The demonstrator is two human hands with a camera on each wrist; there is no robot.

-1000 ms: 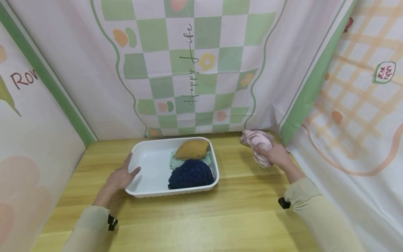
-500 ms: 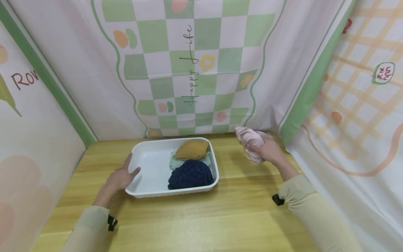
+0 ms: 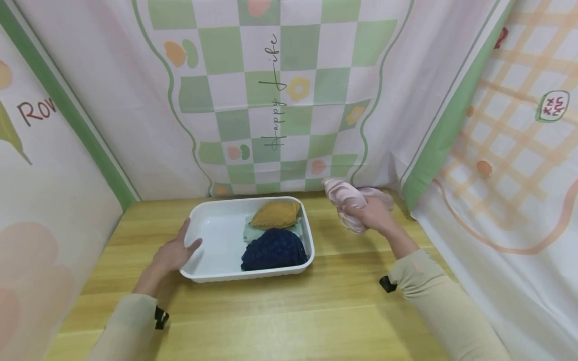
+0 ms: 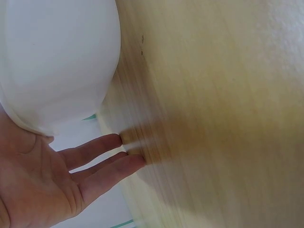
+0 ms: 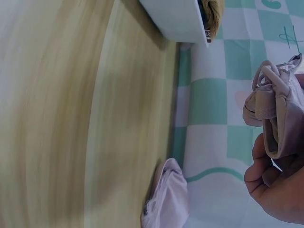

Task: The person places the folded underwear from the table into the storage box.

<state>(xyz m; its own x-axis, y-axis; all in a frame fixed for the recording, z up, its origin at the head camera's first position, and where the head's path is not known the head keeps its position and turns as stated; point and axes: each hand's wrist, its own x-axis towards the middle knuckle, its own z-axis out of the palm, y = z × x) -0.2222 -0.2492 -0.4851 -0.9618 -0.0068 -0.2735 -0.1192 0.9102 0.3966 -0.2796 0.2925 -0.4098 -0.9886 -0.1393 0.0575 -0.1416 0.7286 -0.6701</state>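
Observation:
My right hand [image 3: 372,213] grips a bunched, pale pink satiny garment [image 3: 345,195], lifted above the table to the right of the white tray [image 3: 217,276]. Folded edges and a thin loop on the garment [image 5: 280,104] show in the right wrist view. My left hand [image 3: 171,255] rests at the tray's left end, thumb over the rim; in the left wrist view its lower fingers extend down to the tabletop. Inside the tray's right half lie a navy folded cloth piece [image 3: 274,249], a mustard folded one [image 3: 275,214] and a mint-green one [image 3: 253,234] partly beneath them.
A second pale pink piece of cloth [image 5: 168,199] lies on the wooden table [image 3: 280,321] near its back edge, partly hidden behind my right hand in the head view. Printed curtains [image 3: 316,100] hang right behind the table and at both sides.
My right hand has moved left towards the tray, raising the pink garment off the table, and the other pink piece shows behind it. The left hand and tray have stayed put.

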